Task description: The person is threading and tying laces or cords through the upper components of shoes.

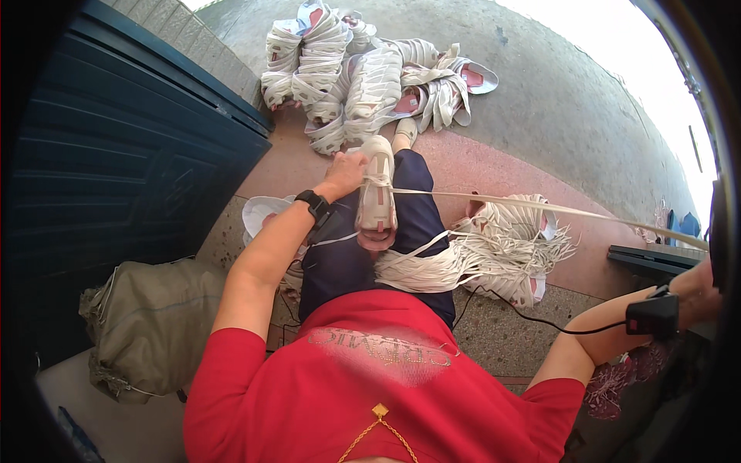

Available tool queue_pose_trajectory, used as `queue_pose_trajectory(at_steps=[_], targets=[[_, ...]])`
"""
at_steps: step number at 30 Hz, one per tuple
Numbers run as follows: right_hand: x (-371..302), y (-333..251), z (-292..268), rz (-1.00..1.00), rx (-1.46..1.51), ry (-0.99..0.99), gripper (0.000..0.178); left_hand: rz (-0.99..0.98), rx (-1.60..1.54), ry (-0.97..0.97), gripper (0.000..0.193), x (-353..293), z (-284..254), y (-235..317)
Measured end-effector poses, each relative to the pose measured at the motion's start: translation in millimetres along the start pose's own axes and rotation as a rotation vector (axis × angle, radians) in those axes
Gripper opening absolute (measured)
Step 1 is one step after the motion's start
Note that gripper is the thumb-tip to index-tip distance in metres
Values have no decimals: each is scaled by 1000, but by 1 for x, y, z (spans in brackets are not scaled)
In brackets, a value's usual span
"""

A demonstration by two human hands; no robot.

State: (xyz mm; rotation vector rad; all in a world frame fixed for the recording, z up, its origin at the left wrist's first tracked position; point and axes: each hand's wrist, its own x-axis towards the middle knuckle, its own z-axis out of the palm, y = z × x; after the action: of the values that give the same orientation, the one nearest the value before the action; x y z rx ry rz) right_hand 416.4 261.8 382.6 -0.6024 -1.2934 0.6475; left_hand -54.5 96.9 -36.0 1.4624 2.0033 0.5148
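A cream shoe upper (pixel 377 202) with pinkish patches sits over my lap, its toe pointing away from me. My left hand (pixel 347 174) grips its left side near the toe, fingers closed. From the upper's eyelets a pale shoelace (pixel 532 204) runs taut to the far right, toward my right hand (pixel 697 293). That hand is raised at the picture's edge, and its fingers are mostly cut off by the dark rim. The lace's other part trails left of the upper. A bundle of loose white laces (pixel 428 266) lies across my right thigh.
Stacks of laced white uppers (pixel 374 85) lie on the floor ahead. More uppers (pixel 513 220) lie at my right, others (pixel 266 212) at my left. A dark blue door (pixel 131 177) and an olive sack (pixel 158 324) stand left. A black cable (pixel 540 320) runs to my right wrist.
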Motion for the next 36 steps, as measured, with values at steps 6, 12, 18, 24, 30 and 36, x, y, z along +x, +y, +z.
queue_pose_trajectory(at_steps=[6,12,18,24,30,36], targets=[[-181,165,96,944,99,-587,18,72,204,36,28,-19,8,-33],[-370,244,162,958,-318,-1097,35,283,305,20,21,-20,-12,44],[-390,242,159,875,-647,-1370,31,434,598,-141,15,0,9,50],[-392,227,154,930,-661,-1237,38,604,653,50,9,6,3,47],[-403,212,173,743,-683,-1186,41,384,224,-35,8,3,11,55],[-426,192,151,478,-723,-1282,39,287,97,-292,19,13,27,64]])
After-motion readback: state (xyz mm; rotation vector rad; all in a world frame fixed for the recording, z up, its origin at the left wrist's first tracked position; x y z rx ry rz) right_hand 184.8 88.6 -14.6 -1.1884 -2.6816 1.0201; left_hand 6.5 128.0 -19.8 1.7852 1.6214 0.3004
